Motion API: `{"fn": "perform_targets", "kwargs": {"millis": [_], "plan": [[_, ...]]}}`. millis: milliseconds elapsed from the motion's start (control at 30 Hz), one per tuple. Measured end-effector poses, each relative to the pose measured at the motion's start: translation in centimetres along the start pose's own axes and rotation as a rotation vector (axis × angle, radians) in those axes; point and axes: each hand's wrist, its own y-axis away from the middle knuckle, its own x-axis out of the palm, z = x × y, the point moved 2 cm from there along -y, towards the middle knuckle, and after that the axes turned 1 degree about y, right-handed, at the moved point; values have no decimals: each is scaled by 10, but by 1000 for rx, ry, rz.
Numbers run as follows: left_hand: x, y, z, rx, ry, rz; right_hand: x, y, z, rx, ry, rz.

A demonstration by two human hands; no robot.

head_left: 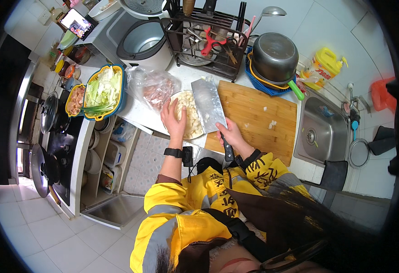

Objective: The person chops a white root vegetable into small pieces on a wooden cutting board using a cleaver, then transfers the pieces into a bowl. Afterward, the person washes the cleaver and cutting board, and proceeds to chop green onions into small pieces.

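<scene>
My right hand (233,137) grips the black handle of a cleaver (207,101). Its broad, wet-smeared blade is tilted over the right side of a plate (199,136) and hides part of it. Small white diced pieces (192,119) are heaped on the plate. Spread fingers of my left hand (174,119) rest on the left side of the heap. Right of the blade lies a wooden cutting board (258,109) with a few white bits left on its surface. A clear plastic bag with reddish meat (153,90) sits just behind my left hand.
To the left stands a basket of chopped cabbage (103,91) beside meat pieces (76,99). Behind are an open rice cooker (146,43), a dark utensil rack (208,59) and an upturned pot (276,57). A steel sink (324,129) is at right; an open cabinet (100,157) is below left.
</scene>
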Motion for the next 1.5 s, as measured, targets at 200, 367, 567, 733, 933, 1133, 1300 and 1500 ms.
{"fn": "perform_targets", "kwargs": {"millis": [200, 367, 567, 733, 933, 1133, 1300, 1500], "plan": [[-2, 5, 7, -14, 155, -81, 1, -2, -1, 2, -9, -17], [-5, 11, 12, -52, 202, -105, 1, -2, -1, 22, -32, -31], [-12, 11, 10, -30, 197, -85, -6, -2, 2, -11, -48, -44], [-14, 13, -27, 311, 11, -70, -3, -2, 4, -44, -55, -26], [14, 14, -59, 586, 7, 151, 2, 1, 2, -28, -65, -18], [8, 13, -40, 570, -156, 145, -17, 14, -1, 5, -41, -71], [13, 2, -60, 456, -82, 77, -29, 27, -5, -2, -1, -1], [27, -37, -87, 541, -38, 118, -28, 36, -11, 48, 45, 121]]}}
